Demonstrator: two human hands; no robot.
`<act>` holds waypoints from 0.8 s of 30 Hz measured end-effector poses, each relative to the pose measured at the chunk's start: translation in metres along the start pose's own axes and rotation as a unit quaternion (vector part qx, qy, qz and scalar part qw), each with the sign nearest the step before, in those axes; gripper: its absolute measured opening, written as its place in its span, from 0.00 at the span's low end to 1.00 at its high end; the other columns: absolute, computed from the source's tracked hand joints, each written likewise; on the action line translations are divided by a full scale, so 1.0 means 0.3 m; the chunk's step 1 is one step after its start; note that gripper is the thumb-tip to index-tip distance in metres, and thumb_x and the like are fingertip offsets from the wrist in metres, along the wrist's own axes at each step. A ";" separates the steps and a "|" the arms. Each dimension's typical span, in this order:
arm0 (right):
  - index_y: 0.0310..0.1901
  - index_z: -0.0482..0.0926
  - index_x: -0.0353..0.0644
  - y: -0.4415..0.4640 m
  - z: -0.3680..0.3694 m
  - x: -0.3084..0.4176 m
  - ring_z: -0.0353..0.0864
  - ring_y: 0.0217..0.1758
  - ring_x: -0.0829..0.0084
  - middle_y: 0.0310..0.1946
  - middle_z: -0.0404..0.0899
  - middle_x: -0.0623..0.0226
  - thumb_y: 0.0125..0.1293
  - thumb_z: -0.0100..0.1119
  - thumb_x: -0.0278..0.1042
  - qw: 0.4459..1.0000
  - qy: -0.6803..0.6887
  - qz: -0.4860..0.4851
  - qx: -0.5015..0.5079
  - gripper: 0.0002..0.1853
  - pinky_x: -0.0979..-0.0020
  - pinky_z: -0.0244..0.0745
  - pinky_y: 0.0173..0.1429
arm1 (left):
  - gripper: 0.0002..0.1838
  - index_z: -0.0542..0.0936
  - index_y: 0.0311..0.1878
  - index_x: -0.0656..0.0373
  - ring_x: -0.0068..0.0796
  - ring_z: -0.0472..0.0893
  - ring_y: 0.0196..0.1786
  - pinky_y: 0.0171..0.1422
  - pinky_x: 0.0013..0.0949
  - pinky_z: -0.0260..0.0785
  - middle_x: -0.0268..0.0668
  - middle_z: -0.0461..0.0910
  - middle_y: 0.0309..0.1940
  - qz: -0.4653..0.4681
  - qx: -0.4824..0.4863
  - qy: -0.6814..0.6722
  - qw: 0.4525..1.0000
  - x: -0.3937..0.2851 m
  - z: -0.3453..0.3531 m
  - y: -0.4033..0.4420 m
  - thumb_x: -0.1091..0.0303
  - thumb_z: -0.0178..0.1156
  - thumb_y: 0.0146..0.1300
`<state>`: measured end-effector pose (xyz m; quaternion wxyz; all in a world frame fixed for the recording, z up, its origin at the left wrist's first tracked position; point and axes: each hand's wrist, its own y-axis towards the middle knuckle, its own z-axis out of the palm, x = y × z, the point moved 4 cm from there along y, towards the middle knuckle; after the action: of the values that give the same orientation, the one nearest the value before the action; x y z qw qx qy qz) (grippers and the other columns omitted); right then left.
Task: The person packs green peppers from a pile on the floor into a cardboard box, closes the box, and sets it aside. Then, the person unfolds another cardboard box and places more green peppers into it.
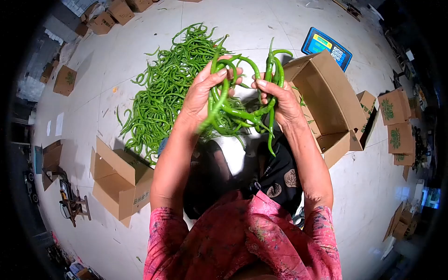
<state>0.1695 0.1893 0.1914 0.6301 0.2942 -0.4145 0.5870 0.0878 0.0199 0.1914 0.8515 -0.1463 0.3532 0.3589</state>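
Observation:
Several long, curled green chili peppers (226,88) are gripped in my left hand (201,91), its thumb lying across them. Close by on the right, my right hand (285,100) is closed around a few more green chili peppers (275,70), some hanging down below the fingers. Peppers from both hands overlap in the middle. Behind and left of my left hand, a large heap of green chili peppers (161,93) spreads over the pale floor. An open cardboard box (333,88) stands beside my right hand, with a few peppers at its near flap.
A blue scale display (326,48) with a keypad stands behind the box. Another open cardboard box (119,184) sits at the left. Several cartons (394,107) line the right side, and more cartons (109,18) stand at the far left. A small stool (74,203) is at the lower left.

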 end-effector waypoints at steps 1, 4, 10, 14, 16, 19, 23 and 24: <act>0.46 0.80 0.37 -0.003 0.004 -0.002 0.72 0.28 0.87 0.35 0.82 0.68 0.60 0.67 0.32 1.000 -0.002 -0.001 0.008 0.14 0.84 0.68 0.32 | 0.23 0.67 0.66 0.59 0.36 0.81 0.50 0.42 0.27 0.75 0.48 0.78 0.52 -0.002 -0.005 0.020 1.000 -0.001 -0.010 -0.002 0.70 0.57 0.69; 0.47 0.80 0.36 -0.004 0.004 0.005 0.72 0.29 0.86 0.36 0.83 0.68 0.60 0.68 0.34 0.999 -0.027 -0.005 0.015 0.16 0.82 0.68 0.35 | 0.23 0.67 0.66 0.60 0.32 0.81 0.45 0.38 0.26 0.73 0.46 0.78 0.47 0.025 -0.017 -0.014 0.999 -0.002 -0.030 0.007 0.70 0.56 0.69; 0.46 0.79 0.37 0.022 -0.076 0.009 0.71 0.29 0.83 0.32 0.80 0.73 0.59 0.69 0.33 0.993 -0.041 -0.040 -0.100 0.16 0.78 0.66 0.37 | 0.25 0.66 0.67 0.62 0.32 0.80 0.45 0.36 0.25 0.72 0.42 0.78 0.42 0.057 -0.030 -0.018 0.998 -0.043 -0.039 -0.006 0.73 0.57 0.68; 0.47 0.81 0.39 0.003 -0.015 0.002 0.70 0.27 0.85 0.30 0.79 0.76 0.58 0.71 0.34 0.995 -0.079 -0.006 -0.060 0.16 0.80 0.65 0.33 | 0.22 0.69 0.62 0.63 0.26 0.82 0.41 0.34 0.22 0.74 0.37 0.79 0.42 0.080 -0.119 0.057 0.988 -0.014 -0.054 0.016 0.74 0.60 0.66; 0.51 0.81 0.41 -0.001 0.037 -0.015 0.75 0.33 0.83 0.34 0.81 0.75 0.56 0.73 0.36 0.984 -0.170 0.043 -0.024 0.21 0.78 0.71 0.41 | 0.21 0.71 0.61 0.61 0.24 0.82 0.40 0.36 0.22 0.74 0.36 0.80 0.43 0.087 -0.177 0.096 0.976 0.020 -0.061 0.034 0.73 0.61 0.66; 0.52 0.81 0.40 0.007 0.102 -0.102 0.79 0.47 0.76 0.44 0.83 0.68 0.55 0.74 0.34 0.982 -0.179 0.050 0.041 0.23 0.73 0.72 0.57 | 0.22 0.71 0.60 0.62 0.24 0.80 0.39 0.37 0.24 0.71 0.36 0.79 0.39 0.086 -0.147 0.062 0.983 0.079 -0.029 0.057 0.72 0.64 0.64; 0.55 0.78 0.37 0.031 0.053 -0.081 0.80 0.48 0.75 0.46 0.83 0.66 0.55 0.71 0.28 0.994 -0.097 0.052 0.003 0.24 0.70 0.74 0.58 | 0.28 0.63 0.69 0.61 0.32 0.80 0.47 0.51 0.32 0.77 0.47 0.76 0.55 0.064 -0.029 -0.075 0.995 0.064 -0.011 0.046 0.78 0.56 0.66; 0.55 0.78 0.36 0.036 0.039 -0.065 0.81 0.46 0.75 0.44 0.83 0.67 0.55 0.69 0.26 0.996 -0.074 0.050 0.012 0.24 0.72 0.75 0.55 | 0.30 0.61 0.70 0.62 0.37 0.79 0.54 0.56 0.34 0.76 0.52 0.72 0.60 0.057 0.039 -0.086 0.994 0.049 -0.006 0.049 0.81 0.52 0.65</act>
<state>0.1573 0.1710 0.1790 0.5640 0.3233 -0.4670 0.5994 0.0838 0.0367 0.1798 0.8620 -0.0612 0.3002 0.4039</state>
